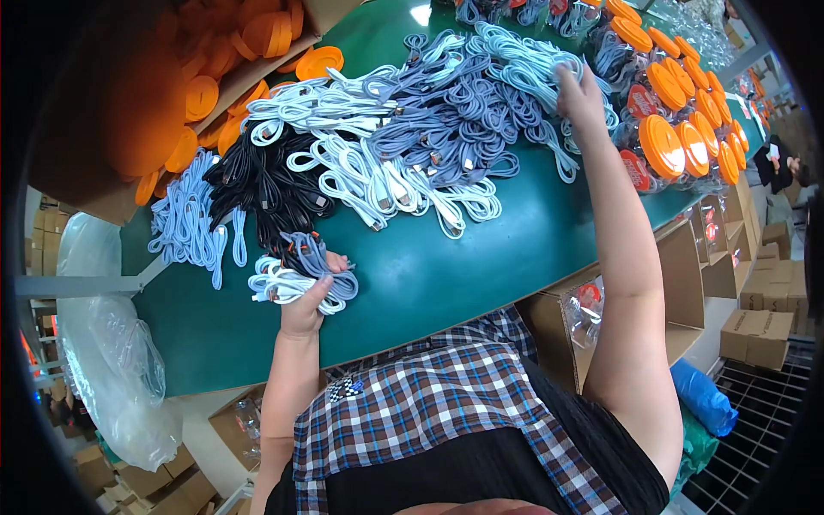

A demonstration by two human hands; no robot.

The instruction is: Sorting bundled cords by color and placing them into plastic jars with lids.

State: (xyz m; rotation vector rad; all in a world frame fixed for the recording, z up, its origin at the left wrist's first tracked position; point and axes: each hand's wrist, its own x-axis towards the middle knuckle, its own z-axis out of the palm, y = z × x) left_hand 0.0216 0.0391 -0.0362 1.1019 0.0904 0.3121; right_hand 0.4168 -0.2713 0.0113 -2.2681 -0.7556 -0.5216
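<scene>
- The right hand (581, 99) reaches to the pale mint cables (519, 56) at the far side of the green table (412, 279); its fingers bend down onto the coils, but the fingertips are partly hidden, so I cannot tell whether they pinch a cable or only touch.
- The left hand (305, 312) is closed round a held cable bundle (281, 276) above the near left part of the table, its thumb pressed across the front; the palm side is out of sight behind the coils, and the number of cables in it cannot be counted.
- That bundle shows white loops in front and grey loops beside and behind them, folded into loose ovals, with small dabs of orange near the top.
- Black cables (273, 184) lie just behind it, so dark that single strands run together.
- White USB cables (369, 184) with metal plugs and slate-grey cables (463, 120) overlap across the middle; light blue cables (184, 215) lie at the left.
- Clear jars with orange lids (661, 146) crowd the right end, contents partly masked by the lids.
- A cardboard box (81, 184) of more lids is cut off by the dark rim.
</scene>
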